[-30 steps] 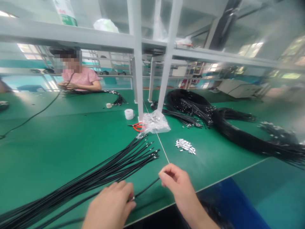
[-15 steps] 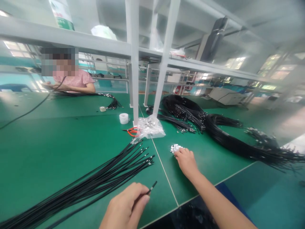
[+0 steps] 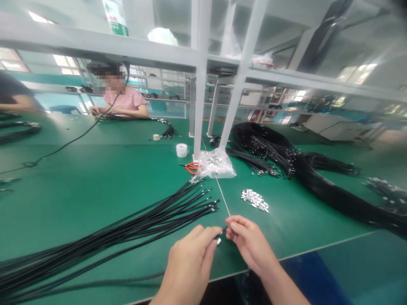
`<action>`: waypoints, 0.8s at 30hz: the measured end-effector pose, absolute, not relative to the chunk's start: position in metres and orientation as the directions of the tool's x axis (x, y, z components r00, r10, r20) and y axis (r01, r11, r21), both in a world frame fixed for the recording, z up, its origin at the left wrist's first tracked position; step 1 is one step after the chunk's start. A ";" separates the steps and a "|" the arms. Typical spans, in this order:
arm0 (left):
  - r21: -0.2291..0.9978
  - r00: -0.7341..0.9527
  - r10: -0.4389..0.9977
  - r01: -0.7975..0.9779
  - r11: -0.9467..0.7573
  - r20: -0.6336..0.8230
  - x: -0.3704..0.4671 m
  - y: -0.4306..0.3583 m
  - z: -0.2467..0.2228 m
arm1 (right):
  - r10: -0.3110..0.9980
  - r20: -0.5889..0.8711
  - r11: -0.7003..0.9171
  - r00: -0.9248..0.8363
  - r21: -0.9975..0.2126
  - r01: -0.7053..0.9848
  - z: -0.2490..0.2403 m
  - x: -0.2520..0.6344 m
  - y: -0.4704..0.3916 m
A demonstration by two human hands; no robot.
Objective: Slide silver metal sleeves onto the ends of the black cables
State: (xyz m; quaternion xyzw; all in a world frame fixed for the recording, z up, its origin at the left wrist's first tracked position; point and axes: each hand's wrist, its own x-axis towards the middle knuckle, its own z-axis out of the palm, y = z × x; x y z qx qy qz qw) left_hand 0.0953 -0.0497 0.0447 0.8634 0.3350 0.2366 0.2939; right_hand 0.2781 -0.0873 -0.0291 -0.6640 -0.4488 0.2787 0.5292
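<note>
My left hand (image 3: 190, 258) is closed around a black cable (image 3: 133, 279) close to its end, and the cable trails off to the left over the table. A small whitish piece (image 3: 218, 241) shows beside the left fingertips. Right at the cable's tip, the fingers of my right hand (image 3: 249, 241) are pinched together; what lies between them is hidden. Beyond that hand lies a loose pile of small silvery-white pieces (image 3: 255, 200). To the left, a bundle of black cables (image 3: 127, 231) with pale bands near the ends stretches across the green table (image 3: 95, 186).
Behind the bundle are a clear plastic bag (image 3: 218, 164) of small metal parts, orange-handled pliers (image 3: 192, 168) and a white tape roll (image 3: 181, 150). White shelf posts (image 3: 201, 84) rise there. Thick black cable coils (image 3: 330, 186) lie right. A co-worker (image 3: 124, 99) sits across the table.
My right hand has left the silvery pile and come back to the cable end at my left hand. My left hand has shifted slightly. The view has turned left.
</note>
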 end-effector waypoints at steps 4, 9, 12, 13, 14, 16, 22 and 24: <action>0.666 0.616 0.763 0.488 -0.563 0.194 0.089 -0.047 0.041 | 0.853 0.179 -0.012 0.490 -0.933 0.361 -0.026 0.268 -0.098; 0.702 0.607 0.768 0.456 -0.547 0.204 0.085 -0.045 0.040 | 0.942 0.326 0.184 0.085 -0.708 0.681 -0.022 0.263 -0.120; 0.716 0.630 0.752 0.433 -0.548 0.195 0.087 -0.047 0.040 | 0.950 0.308 0.228 -0.053 -0.566 0.792 -0.028 0.256 -0.124; 0.716 0.631 0.750 0.430 -0.550 0.198 0.088 -0.047 0.039 | 0.945 0.321 0.230 -0.057 -0.532 0.815 -0.031 0.254 -0.124; 0.715 0.631 0.750 0.429 -0.552 0.199 0.088 -0.048 0.039 | 0.938 0.341 0.233 -0.058 -0.500 0.834 -0.035 0.253 -0.123; 0.713 0.632 0.751 0.436 -0.549 0.192 0.089 -0.049 0.038 | 0.924 0.374 0.258 -0.084 -0.444 0.858 -0.042 0.249 -0.123; 0.717 0.660 0.738 0.447 -0.534 0.139 0.089 -0.053 0.042 | 0.926 0.367 0.224 0.086 -0.720 0.656 -0.038 0.249 -0.126; 0.697 0.686 0.719 0.459 -0.551 0.117 0.089 -0.056 0.047 | 0.937 0.199 0.082 0.288 -0.924 0.373 -0.026 0.255 -0.125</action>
